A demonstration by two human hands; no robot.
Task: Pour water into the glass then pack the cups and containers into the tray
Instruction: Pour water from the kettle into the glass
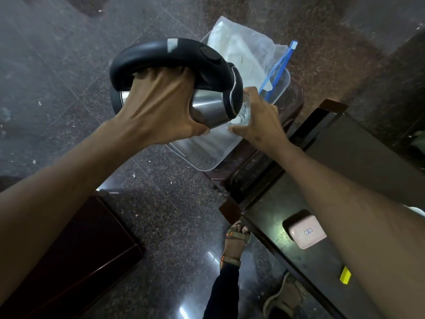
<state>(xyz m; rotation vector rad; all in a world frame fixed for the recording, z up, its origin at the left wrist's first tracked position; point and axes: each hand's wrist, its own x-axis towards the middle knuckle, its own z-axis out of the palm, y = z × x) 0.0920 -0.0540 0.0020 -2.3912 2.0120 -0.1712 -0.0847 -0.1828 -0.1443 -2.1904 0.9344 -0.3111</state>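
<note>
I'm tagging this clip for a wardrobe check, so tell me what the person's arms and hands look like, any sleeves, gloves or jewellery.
Both forearms are bare up to the frame edge, with no sleeves in view. The left hand and right hand wear no gloves, and no rings, watch or bracelets show. Nothing is marked on either hand or arm.

Centre frame, the left hand grips the tilted steel kettle (black handle uppermost), its spout against the glass the right hand holds above the clear plastic tray.
</note>
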